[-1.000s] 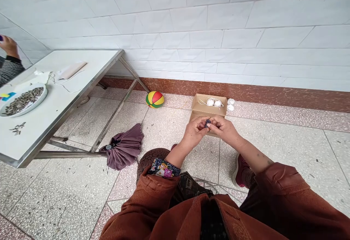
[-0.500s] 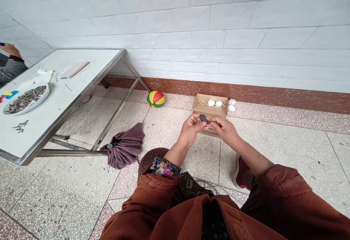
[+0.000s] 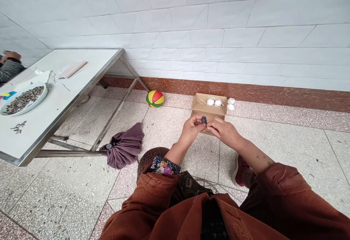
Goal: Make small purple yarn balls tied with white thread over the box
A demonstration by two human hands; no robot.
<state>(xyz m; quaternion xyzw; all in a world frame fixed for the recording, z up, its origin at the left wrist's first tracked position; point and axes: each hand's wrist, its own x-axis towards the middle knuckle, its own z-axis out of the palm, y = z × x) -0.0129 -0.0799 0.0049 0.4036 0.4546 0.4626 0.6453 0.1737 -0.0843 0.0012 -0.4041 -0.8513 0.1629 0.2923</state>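
Note:
My left hand is closed in a pinch around a small, dark purple-grey piece of crocheted or knotted yarn. Its textured top sticks up between thumb and fingers. Close against it, my right hand has thumb and forefinger pressed together at the piece's lower edge; any strand or tool between those fingertips is too small to make out. Both hands are held in front of an open cardboard box, hiding part of its near half. Two white yarn balls with loose strands sit in its far half.
More white balls lie right of the box. A striped ball rests by the wall. On the left table stands a plate of seeds; a purple cloth bundle lies beside its leg. Another person's sleeve shows far left.
The yarn piece has turned more upright in my left fingers. My right hand has rolled over and shifted slightly toward the left. At far left, the other person's hand has dropped a little.

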